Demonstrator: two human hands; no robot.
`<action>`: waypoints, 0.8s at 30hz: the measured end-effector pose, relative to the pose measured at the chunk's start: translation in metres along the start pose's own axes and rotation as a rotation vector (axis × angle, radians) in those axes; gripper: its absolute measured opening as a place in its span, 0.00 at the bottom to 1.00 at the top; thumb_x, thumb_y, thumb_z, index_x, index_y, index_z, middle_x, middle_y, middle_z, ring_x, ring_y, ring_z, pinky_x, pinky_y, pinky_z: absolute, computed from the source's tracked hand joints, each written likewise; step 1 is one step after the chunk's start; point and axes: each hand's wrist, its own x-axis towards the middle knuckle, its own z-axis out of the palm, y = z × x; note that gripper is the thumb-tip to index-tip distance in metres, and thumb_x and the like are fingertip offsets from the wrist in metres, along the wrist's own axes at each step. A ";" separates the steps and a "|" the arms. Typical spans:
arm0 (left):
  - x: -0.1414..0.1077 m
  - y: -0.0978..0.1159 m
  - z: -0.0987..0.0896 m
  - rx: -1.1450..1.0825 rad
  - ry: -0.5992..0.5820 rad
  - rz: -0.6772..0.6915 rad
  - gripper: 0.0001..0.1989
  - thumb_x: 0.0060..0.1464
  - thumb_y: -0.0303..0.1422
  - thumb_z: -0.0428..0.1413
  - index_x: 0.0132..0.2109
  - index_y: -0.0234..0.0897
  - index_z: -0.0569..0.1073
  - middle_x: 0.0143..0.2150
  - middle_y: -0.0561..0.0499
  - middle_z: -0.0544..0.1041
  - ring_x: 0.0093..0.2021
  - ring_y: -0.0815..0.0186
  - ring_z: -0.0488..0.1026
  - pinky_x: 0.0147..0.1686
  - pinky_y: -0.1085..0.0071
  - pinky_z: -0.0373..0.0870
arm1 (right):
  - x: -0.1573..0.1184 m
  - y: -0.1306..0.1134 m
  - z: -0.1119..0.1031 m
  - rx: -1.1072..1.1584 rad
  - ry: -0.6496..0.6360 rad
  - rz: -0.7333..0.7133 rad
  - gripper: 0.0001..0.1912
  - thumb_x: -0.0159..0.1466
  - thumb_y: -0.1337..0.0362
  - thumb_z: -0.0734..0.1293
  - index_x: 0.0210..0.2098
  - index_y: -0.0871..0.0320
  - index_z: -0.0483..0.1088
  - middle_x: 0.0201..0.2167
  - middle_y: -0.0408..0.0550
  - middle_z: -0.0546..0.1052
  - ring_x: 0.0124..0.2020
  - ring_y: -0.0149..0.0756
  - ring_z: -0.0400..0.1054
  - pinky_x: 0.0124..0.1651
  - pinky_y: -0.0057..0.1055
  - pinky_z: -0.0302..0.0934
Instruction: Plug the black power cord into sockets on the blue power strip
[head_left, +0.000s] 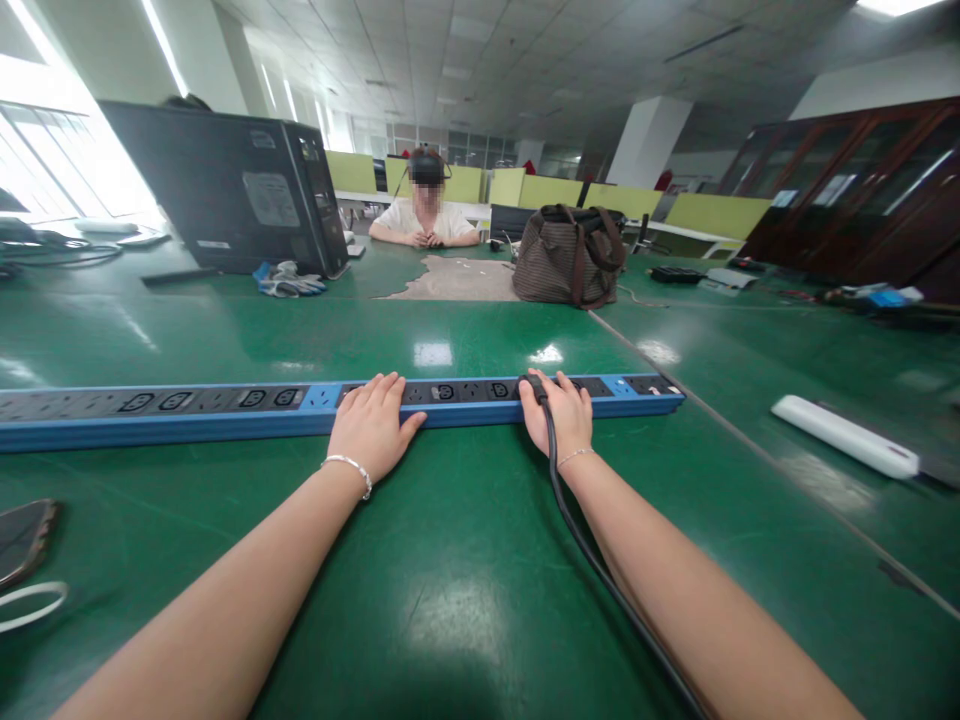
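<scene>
A long blue power strip point(450, 412) with black sockets lies across the green table. My left hand point(369, 420) rests on top of it near the middle, fingers stretched out over the sockets and thumb apart along the front edge. Farther right, my right hand point(561, 412) is closed on a black power plug point(535, 386) at the strip's sockets. Its black cable point(564, 500) runs down past my right wrist to the bottom edge. How deep the plug sits in the socket cannot be seen.
A black computer tower point(232, 190) stands back left, with work gloves point(289, 280) before it. A brown bag point(568, 255) is at the back, and a person point(424, 215) sits across. At right lies a white bar-shaped object point(844, 436); a phone point(26, 540) lies left.
</scene>
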 end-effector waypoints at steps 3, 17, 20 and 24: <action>0.000 0.000 0.001 0.008 0.004 0.002 0.30 0.59 0.46 0.41 0.60 0.28 0.61 0.61 0.37 0.64 0.62 0.53 0.59 0.59 0.57 0.54 | 0.001 0.001 0.002 0.004 -0.009 0.000 0.21 0.64 0.54 0.57 0.51 0.54 0.70 0.53 0.51 0.72 0.60 0.45 0.57 0.62 0.51 0.43; -0.001 0.002 0.000 0.021 -0.002 -0.010 0.30 0.59 0.45 0.41 0.60 0.27 0.61 0.62 0.37 0.64 0.62 0.53 0.58 0.59 0.57 0.54 | 0.011 0.007 0.000 -0.042 -0.084 -0.053 0.20 0.64 0.53 0.56 0.49 0.51 0.72 0.47 0.50 0.76 0.57 0.46 0.62 0.60 0.53 0.47; -0.001 0.002 0.001 0.010 0.002 -0.016 0.30 0.59 0.45 0.41 0.60 0.28 0.61 0.62 0.37 0.64 0.63 0.54 0.58 0.59 0.56 0.54 | 0.009 0.008 0.004 -0.034 -0.052 -0.054 0.20 0.64 0.53 0.57 0.49 0.51 0.71 0.48 0.50 0.76 0.56 0.45 0.62 0.60 0.52 0.47; -0.001 0.001 0.002 0.008 0.004 -0.009 0.31 0.59 0.46 0.42 0.61 0.27 0.61 0.62 0.37 0.64 0.63 0.53 0.58 0.59 0.57 0.54 | 0.004 0.009 0.008 -0.022 0.013 -0.068 0.20 0.64 0.54 0.57 0.52 0.51 0.69 0.50 0.50 0.74 0.57 0.44 0.62 0.60 0.51 0.46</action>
